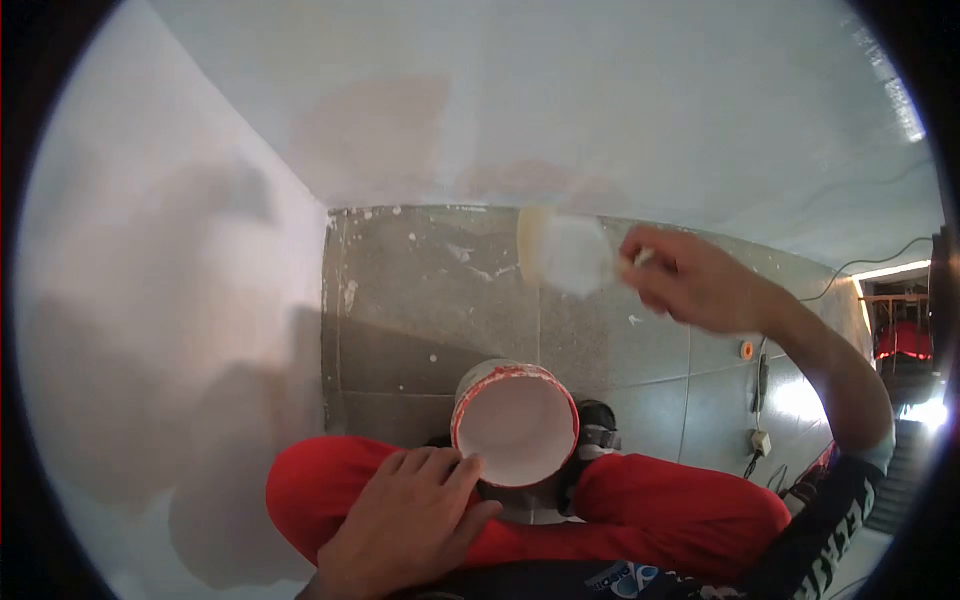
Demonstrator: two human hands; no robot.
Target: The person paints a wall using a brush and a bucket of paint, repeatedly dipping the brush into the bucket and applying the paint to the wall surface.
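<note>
Between my knees a white bucket (466,408) with a red-smeared rim stands on the floor, with white paint (515,425) inside. My right hand (690,275) is closed round the handle of a wide flat paintbrush (572,255), held out over the floor beyond the bucket, near the base of the wall. The brush is blurred; its broad pale body ends in a cream-coloured edge on the left. Palm down, my left hand (415,510) lies on my red-trousered leg (325,485), fingers extended, fingertips right at the bucket's near-left rim.
Grey floor tiles (420,300) carry white splatters. A pale wall (560,110) rises ahead, with damp-looking patches, meeting a white wall (140,260) at a left corner. To the right lie an orange ring-shaped item (746,349) and a cable with a white block (761,443).
</note>
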